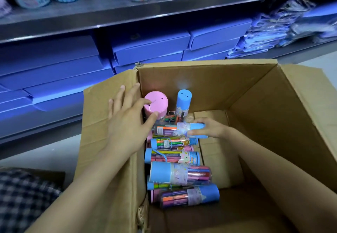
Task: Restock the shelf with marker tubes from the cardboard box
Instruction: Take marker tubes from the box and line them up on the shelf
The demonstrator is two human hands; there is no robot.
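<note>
Left hand (127, 121) spread wide, fingers straight, hovering over the near-left wall of the cardboard box (255, 94), index tip and thumb at the pink-capped tube (156, 104), gripping nothing. Likely to tip that upright tube if pushed instead of grasped, and to knock the slim blue-capped tube (183, 105) standing just right of it. Also at risk of catching the left flap and shoving the box.

Further right, right hand (207, 128) curled round the blue cap end of a lying marker tube (175, 130), thumb beneath, fingers on top. Held by one end only, so probably prone to sagging or slipping on lifting; cap possibly pulling off and spilling markers.

Clear plastic bodies, bright markers visible inside, pastel caps, cartoon stickers. More tubes (180, 174) stacked sideways below both hands, nearer the wrists. Shelf (127, 11) beyond the fingertips, already holding similar tubs.
</note>
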